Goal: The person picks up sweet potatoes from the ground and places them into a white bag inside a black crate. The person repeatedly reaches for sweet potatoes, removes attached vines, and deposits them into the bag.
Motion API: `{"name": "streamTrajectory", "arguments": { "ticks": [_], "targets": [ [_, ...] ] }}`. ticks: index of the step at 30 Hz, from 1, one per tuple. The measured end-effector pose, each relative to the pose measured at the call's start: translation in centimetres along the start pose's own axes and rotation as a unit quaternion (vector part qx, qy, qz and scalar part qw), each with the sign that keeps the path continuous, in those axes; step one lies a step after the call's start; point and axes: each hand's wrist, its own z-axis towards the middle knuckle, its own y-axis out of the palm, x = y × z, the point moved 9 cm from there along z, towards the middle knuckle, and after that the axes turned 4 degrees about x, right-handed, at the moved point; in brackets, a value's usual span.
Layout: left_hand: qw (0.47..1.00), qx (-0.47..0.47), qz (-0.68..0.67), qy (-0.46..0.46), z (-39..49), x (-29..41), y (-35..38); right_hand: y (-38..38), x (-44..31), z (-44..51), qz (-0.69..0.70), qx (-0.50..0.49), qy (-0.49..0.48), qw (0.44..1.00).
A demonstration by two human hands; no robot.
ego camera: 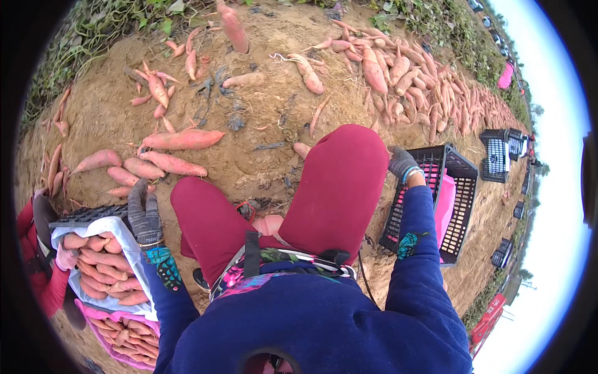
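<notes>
My left hand [144, 212], in a grey knitted glove, is beside the edge of a black plastic crate lined with white film and full of sweet potatoes [105, 269]; its fingers point ahead and nothing shows in it. Several large sweet potatoes [173, 162] lie on the soil just beyond its fingertips. At the right, my gloved right hand [402, 163] is at the near corner of an empty black crate [462, 205] with pink lining [446, 205] inside. The fingers seem curled at the rim, but the grip is partly hidden.
A long heap of sweet potatoes [411, 79] runs along the right. Loose ones lie on the soil, one upright [233, 28]. A co-worker's gloved hand [66, 257] touches the filled crate at left. Below it is a pink-lined filled crate [112, 348]. Black crates [495, 154] stand farther right.
</notes>
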Motion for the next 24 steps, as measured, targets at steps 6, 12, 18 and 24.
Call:
{"name": "streamTrajectory", "arguments": {
  "ticks": [6, 12, 18, 24],
  "targets": [
    [0.991, -0.127, 0.021, -0.035, 3.1, 3.6, 11.1, 1.9, 8.4, 2.1, 0.208, 0.091, 0.121, 0.966],
    [0.964, -0.259, 0.040, 0.040, 1.6, 8.2, 26.4, -1.1, 14.0, 12.2, 0.291, 0.302, 0.114, 0.900],
    [0.933, -0.324, 0.006, -0.153, 2.8, 4.9, 42.2, 1.7, 20.3, 27.2, 0.428, 0.307, 0.201, 0.826],
    [0.873, -0.307, 0.033, -0.377, 4.2, 0.0, 50.0, 0.6, 10.9, 32.6, 0.400, 0.238, 0.037, 0.884]
  ]
}}
